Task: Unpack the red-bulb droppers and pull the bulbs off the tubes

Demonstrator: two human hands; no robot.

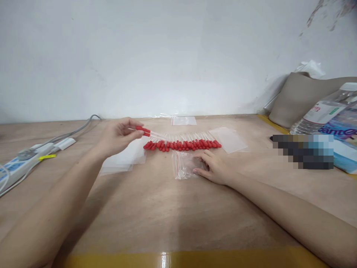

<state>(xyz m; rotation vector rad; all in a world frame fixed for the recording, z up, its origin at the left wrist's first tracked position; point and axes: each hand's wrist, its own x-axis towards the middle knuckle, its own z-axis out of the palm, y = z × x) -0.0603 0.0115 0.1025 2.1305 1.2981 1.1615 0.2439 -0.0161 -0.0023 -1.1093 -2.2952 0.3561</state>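
My left hand (122, 134) pinches a couple of thin, pale sticks by their red ends (143, 131), above the left end of the row. The sticks point right, toward a long row of similar pale sticks with red bulb-like ends (182, 145) facing me. Just in front of that row lies a clear zip bag (182, 167) with a red seal line. My right hand (213, 167) has its curled fingers and thumb on the bag's right part, holding it at the table. How firmly they grip is hard to see.
Flat translucent bags (122, 158) lie left of the row, another (230, 139) at its right, and one (184, 120) near the wall. A power strip (30, 160) with cables is at left. A plastic bottle (320, 113) and grey-brown container (292, 96) stand at right.
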